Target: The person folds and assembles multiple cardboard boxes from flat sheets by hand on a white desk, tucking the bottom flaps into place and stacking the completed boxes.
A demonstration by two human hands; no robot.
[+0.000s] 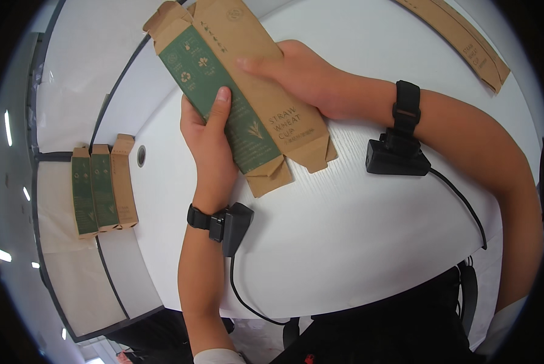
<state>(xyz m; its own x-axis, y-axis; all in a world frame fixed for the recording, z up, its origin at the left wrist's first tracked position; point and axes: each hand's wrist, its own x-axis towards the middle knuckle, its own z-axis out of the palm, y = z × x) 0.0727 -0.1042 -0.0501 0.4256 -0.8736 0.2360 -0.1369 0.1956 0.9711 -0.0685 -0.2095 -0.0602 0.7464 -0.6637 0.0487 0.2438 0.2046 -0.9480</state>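
A brown and green cardboard cup box (254, 100) is held between my two hands above the white table, its long body tilted up to the left. End flaps hang loose at its near end, and others stick out at the far end. My left hand (210, 132) grips the green side, thumb on its face and fingers behind. Around the brown side's right edge lies my right hand (294, 75), thumb flat on the panel and the other fingers hidden behind the box. Printing and leaf drawings cover both visible faces.
Several similar boxes (103, 186) stand together at the left, by the partition (83, 282). A flattened-looking brown carton (470, 50) lies at the far right of the white table (326, 245). Cabled black devices (397, 157) are strapped to both wrists. A round grommet (141, 156) sits in the tabletop.
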